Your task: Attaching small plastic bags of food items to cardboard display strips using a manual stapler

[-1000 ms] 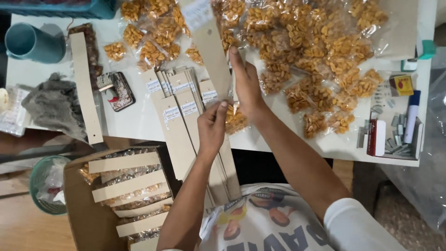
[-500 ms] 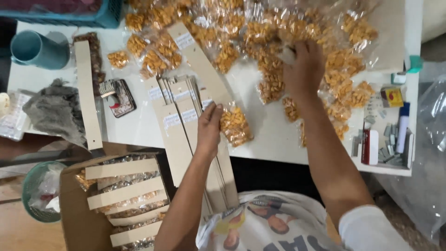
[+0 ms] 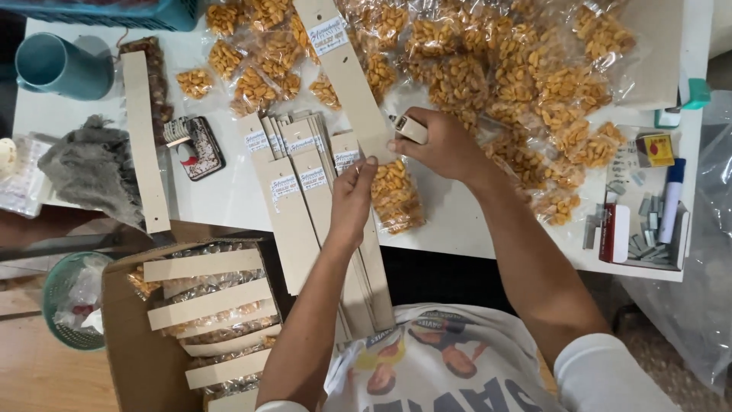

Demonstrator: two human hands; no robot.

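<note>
- Head view: I take the white table point(image 3: 229, 198) as my landmark. It fills the upper part of the view, its near edge running just above the person's lap.
- My left hand point(image 3: 352, 200) sits near the middle of the table's near edge, fingers pressed together, pinching the lower end of a long cardboard strip point(image 3: 347, 72) against a small clear packet of orange snacks point(image 3: 396, 194).
- My right hand point(image 3: 442, 145) is just beside it, further onto the table, closed around a small stapler point(image 3: 410, 128) that touches the same strip.
- That strip slants from the hands toward the table's far edge.
- A fanned stack of labelled strips point(image 3: 297, 183) lies just left of the left hand and overhangs the table's near edge.
- A heap of snack packets point(image 3: 526, 84) covers the far right half of the table.
- At the table's left end stand a teal cup point(image 3: 57, 67) and a grey cloth point(image 3: 95, 172).
- Below the table's near-left edge, on a wooden floor, a cardboard box point(image 3: 130, 343) holds finished strips, with a green bin point(image 3: 72, 305) beside it.
</note>
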